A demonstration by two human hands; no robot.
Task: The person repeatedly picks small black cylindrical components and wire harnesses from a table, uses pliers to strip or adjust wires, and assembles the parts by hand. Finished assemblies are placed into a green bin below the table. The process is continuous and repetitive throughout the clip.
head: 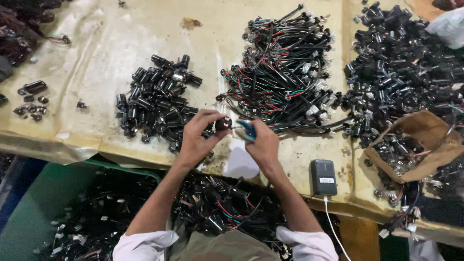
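The left hand (195,137) holds a small black cylinder part (223,124) between the thumb and the fingertips, closed around it. The right hand (263,145) is closed on a small tool with a blue handle (247,130), and the tip of the tool points to the black part at about 9 o'clock from it. The two hands are very near each other, above the front edge of the table (111,38), which has a yellowish plastic cover.

From the hands, at 10 o'clock, just beside the left hand, lies a pile of black cylinder parts (154,101). At 1 o'clock is a big bundle of black wires (282,72) with red and green strands and white plugs. At 2 o'clock, further away, is a larger heap of black parts (401,67), and at 3 o'clock an open brown paper bag (425,145) with more parts inside.

A small black box (323,177) with a white cable (333,227) lies at 4 o'clock, near the right wrist. At 6 o'clock, on the lap, is a heap of wired parts (217,208). At 7 o'clock stands a green crate (43,203).
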